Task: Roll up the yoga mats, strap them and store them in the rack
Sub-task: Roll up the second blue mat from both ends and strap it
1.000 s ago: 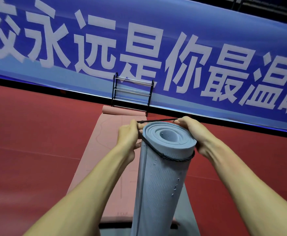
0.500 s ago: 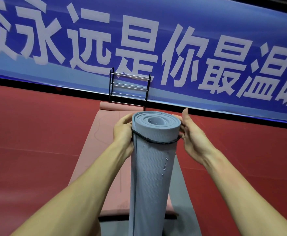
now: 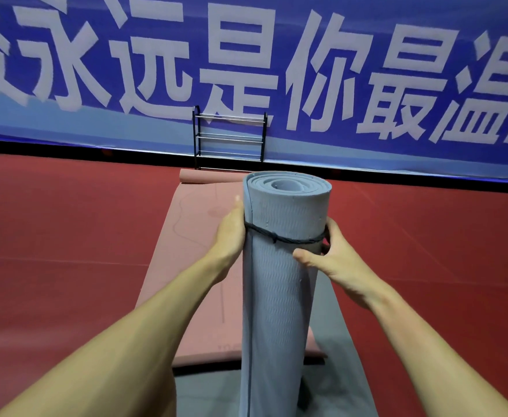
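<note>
We hold the blue-grey rolled mat point(image 3: 280, 296) upright in both hands, its strap point(image 3: 289, 239) now sitting lower on the roll.

Half a second ago the dark strap circled the roll just under its top rim; now it lies well below the rim, and both our hands have come down with it. Our left hand point(image 3: 230, 230) clasps the roll's left side at the strap, thumb pointing up, its fingers hidden behind the roll. Our right hand point(image 3: 335, 261), which earlier stood flat with the thumb raised, now wraps the right side, thumb laid across the front just under the strap and fingers point(image 3: 331, 228) curled round at strap height. The roll's foot stands on a grey mat point(image 3: 340, 341) on the red floor point(image 3: 66, 236), beside the flat pink mat point(image 3: 192, 266). The rack point(image 3: 230, 139) stands far off against the blue banner point(image 3: 337, 40), as before.
</note>
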Demonstrator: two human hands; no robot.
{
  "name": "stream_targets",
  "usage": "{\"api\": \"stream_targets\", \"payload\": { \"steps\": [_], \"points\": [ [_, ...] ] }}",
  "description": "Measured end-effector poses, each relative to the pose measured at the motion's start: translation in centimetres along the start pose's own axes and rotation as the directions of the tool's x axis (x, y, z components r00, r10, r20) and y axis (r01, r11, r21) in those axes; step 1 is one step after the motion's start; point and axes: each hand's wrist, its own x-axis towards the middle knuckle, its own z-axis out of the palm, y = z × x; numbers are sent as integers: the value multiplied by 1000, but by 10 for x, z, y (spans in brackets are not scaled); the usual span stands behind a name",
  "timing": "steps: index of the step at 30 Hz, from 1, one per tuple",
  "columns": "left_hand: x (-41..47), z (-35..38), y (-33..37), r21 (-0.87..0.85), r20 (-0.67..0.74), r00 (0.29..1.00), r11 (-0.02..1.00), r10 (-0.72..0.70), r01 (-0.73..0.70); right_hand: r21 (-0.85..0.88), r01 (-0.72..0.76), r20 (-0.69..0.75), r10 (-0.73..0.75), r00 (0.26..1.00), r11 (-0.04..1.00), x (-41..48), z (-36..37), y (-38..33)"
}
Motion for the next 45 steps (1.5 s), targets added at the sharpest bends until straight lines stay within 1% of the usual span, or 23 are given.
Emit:
{"api": "stream_targets", "payload": {
  "steps": [2,4,7,10,12,14,16,18,20,21,24,26,28,30,33,38,40,41,42,44,45],
  "points": [
    [2,0,-10,79,43,999,997,15,-18,56,34,-34,-32,999,998,0,-3,-4],
    [0,5,-16,120,96,995,992,39,-50,93,66,-92,-57,994,994,-2,-4,-9],
    [1,12,-31,98,139,987,990,83,-98,96,51,-148,-37,988,994,-1,-4,-7],
    [10,11,-40,48,147,980,989,131,-139,63,25,-167,-14,986,998,-1,-7,-1],
    [15,10,-36,-32,113,975,982,190,-187,23,-4,-131,7,991,1000,-1,-12,6],
    [16,9,-30,-137,101,969,968,225,-210,-24,-33,-39,32,999,999,-2,-15,14],
    [13,8,-24,-238,134,961,949,244,-207,-59,-55,26,57,998,997,-4,-13,18],
    [11,7,-24,-266,196,947,944,253,-197,-34,-51,36,52,998,998,-7,-14,14],
    [9,4,-27,-216,278,940,967,195,-137,20,-42,-1,42,999,999,-7,-16,5],
    [8,3,-29,-167,313,936,979,164,-116,42,-22,-49,24,998,999,-6,-17,2],
    [2,6,-36,37,429,894,987,127,-157,120,57,-180,-34,983,991,-1,-17,-1],
    [0,8,-38,89,456,886,987,81,-136,144,62,-196,-33,980,988,2,-16,-1],
    [1,3,-40,94,466,882,988,68,-126,133,38,-159,-16,987,990,2,-14,1],
    [2,-4,-39,82,480,875,990,59,-111,76,9,-93,-1,996,997,0,-12,7],
    [4,-12,-43,75,504,863,994,37,-86,12,6,12,-6,1000,1000,-3,-11,17],
    [4,-19,-51,128,565,824,991,-44,-35,-36,-39,95,42,995,999,-8,-13,25],
    [3,-18,-51,136,572,819,990,-48,-37,-40,-77,139,82,987,996,-10,-17,26],
    [3,-17,-49,106,570,821,993,-17,-53,7,-92,156,90,984,996,-10,-19,24],
    [3,-16,-46,51,558,829,996,34,-76,84,-100,140,88,986,991,-10,-21,22],
    [5,-14,-40,-94,512,847,990,140,-107,226,-86,25,83,996,970,-7,-22,19],
    [6,-12,-37,-154,497,850,982,173,-110,256,-74,-27,83,996,964,-6,-22,17]
  ]
}}
